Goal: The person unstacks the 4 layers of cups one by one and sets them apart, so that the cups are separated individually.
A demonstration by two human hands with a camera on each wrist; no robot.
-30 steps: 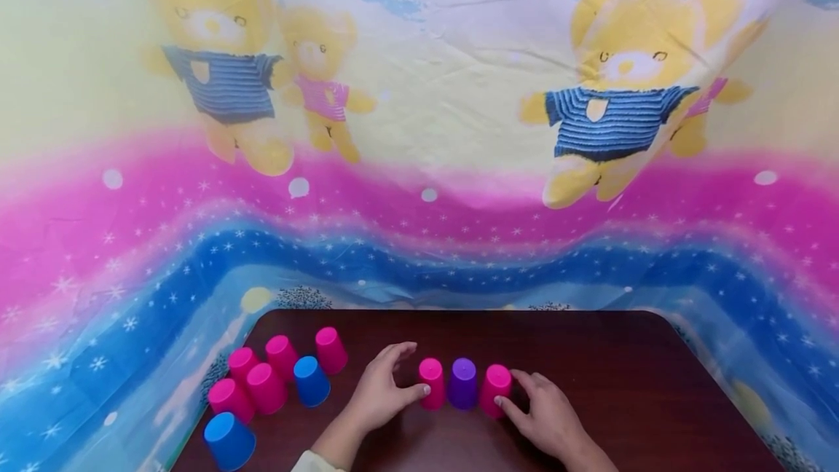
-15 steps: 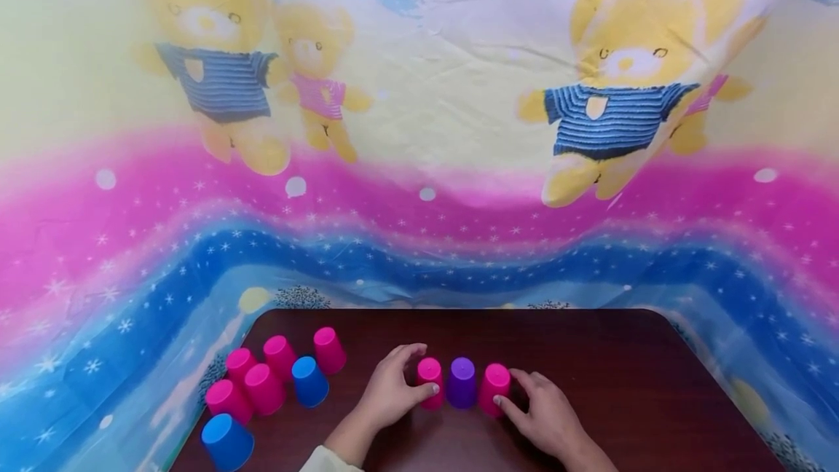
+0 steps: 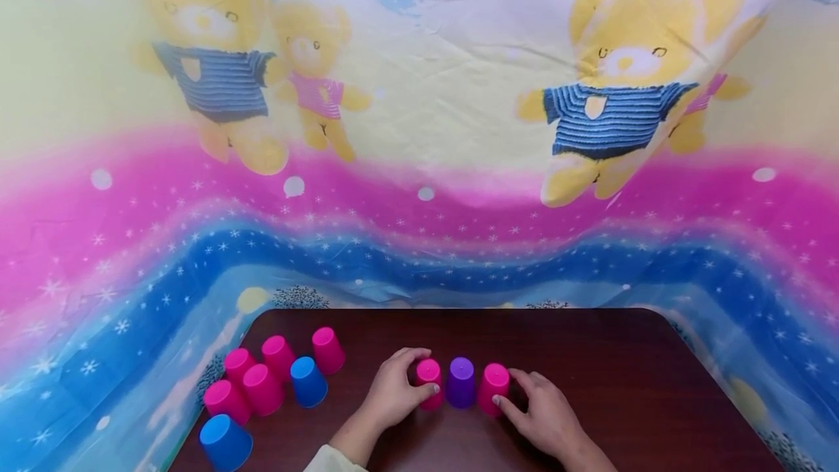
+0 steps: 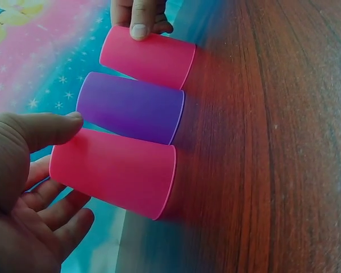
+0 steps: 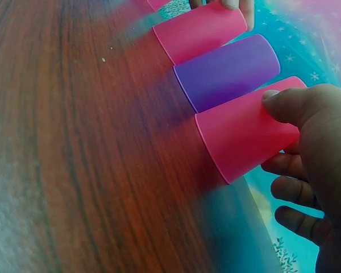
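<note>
Three upside-down cups stand in a row: a left pink cup, a purple cup and a right pink cup. My left hand holds the left pink cup, thumb on its near side and the other fingers around the back. On the right pink cup, my right hand has its thumb across the near face, fingers partly hidden behind. The purple cup sits between them, touched by neither hand in the head view. Narrow gaps show on both sides of it.
Several more upside-down pink cups are grouped at the table's left, along with a blue cup and a nearer blue cup. The dark wooden table ends at a printed bear curtain.
My left hand has moved right and come round the left pink cup. My right hand stays on the right pink cup, and the row keeps its place.
</note>
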